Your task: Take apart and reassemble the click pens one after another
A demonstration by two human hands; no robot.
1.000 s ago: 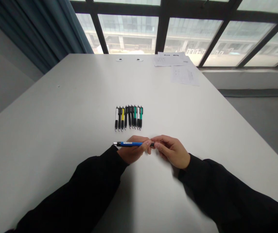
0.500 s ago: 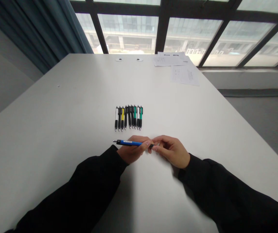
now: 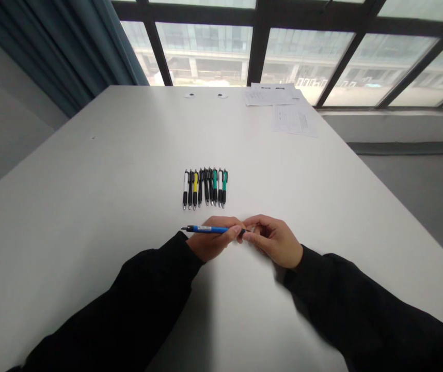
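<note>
A blue pen with a black grip lies level across my left hand, which is closed around its grip end. Its clicker end points left. My right hand pinches at the pen's tip with thumb and forefinger; the tip itself is mostly hidden by the fingers. Just beyond my hands, a row of pens lies side by side on the white table. Among them are a white pen at the left end, a yellow pen, several black pens and a green pen at the right end.
Sheets of paper lie at the table's far right corner. Two small oval cable holes sit by the far edge. Behind the table are a window and a blue curtain. A small speck shows at the left.
The blue pen has shifted very slightly to the right in my hands. Slightly more of the area at its tip shows between my fingers. The row of pens is unmoved.
</note>
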